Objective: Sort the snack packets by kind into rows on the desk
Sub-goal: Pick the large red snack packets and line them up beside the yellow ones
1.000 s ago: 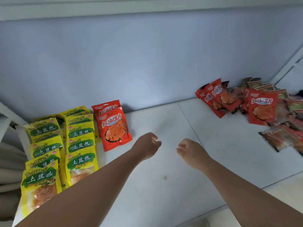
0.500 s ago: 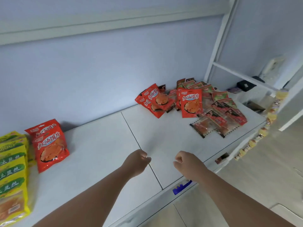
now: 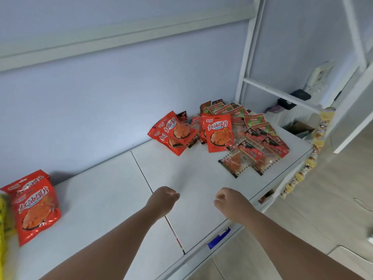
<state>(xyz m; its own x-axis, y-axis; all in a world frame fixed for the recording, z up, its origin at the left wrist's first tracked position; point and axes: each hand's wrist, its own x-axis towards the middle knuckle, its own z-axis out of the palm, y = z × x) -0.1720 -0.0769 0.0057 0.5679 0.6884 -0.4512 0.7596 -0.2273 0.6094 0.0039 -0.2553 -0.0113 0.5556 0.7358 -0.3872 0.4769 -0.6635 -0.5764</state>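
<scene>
Two stacked red packets [image 3: 36, 211] are seen, one overlapping the other, well to the left of the seam [image 3: 145, 176] in the white worktop [image 3: 101, 209], with a sliver of yellow packets [image 3: 2, 229] cut off beyond them. Far to the right of the seam, a mixed pile [image 3: 232, 138] is heaped by the wall. At least four loose red packets [image 3: 219, 134], about five green-topped packets [image 3: 254, 120] and about four small dark-labelled packets [image 3: 274, 146] are counted there. The left hand [image 3: 163, 199] is held over the seam, the right hand [image 3: 230, 203] farther right. Both are curled into loose fists and nothing is held. The pile is found well beyond both hands.
</scene>
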